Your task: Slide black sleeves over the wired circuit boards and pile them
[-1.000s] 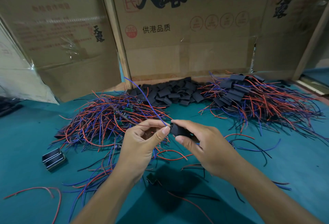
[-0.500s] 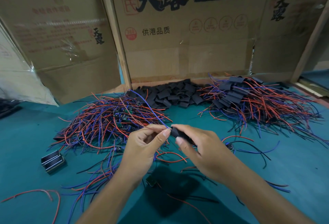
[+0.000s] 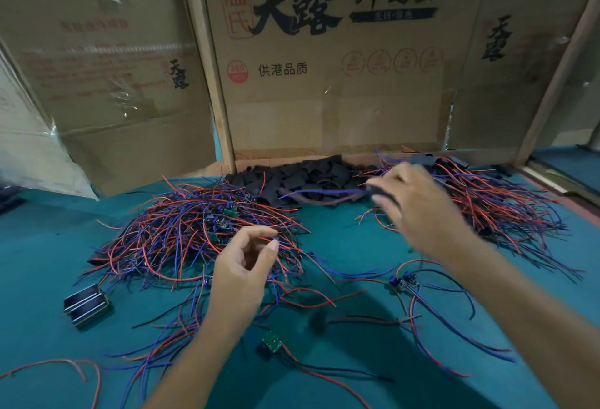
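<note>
While the right hand (image 3: 418, 213) pinches a sleeved board (image 3: 378, 190) above the finished pile (image 3: 493, 200), the left hand (image 3: 243, 265) hangs loosely curled, holding nothing.
Hands well apart — unsleeved boards (image 3: 201, 230) lie left, loose black sleeves (image 3: 302, 178) between the piles, on the green table (image 3: 48, 246).

- One head-worn wide-angle view, looking forward and down over the worktop (image 3: 48, 246).
- Close range: both forearms enter from the bottom edge.
- Faces the cardboard boxes (image 3: 324, 83) along the worktop's far edge.
- No second view.
</note>
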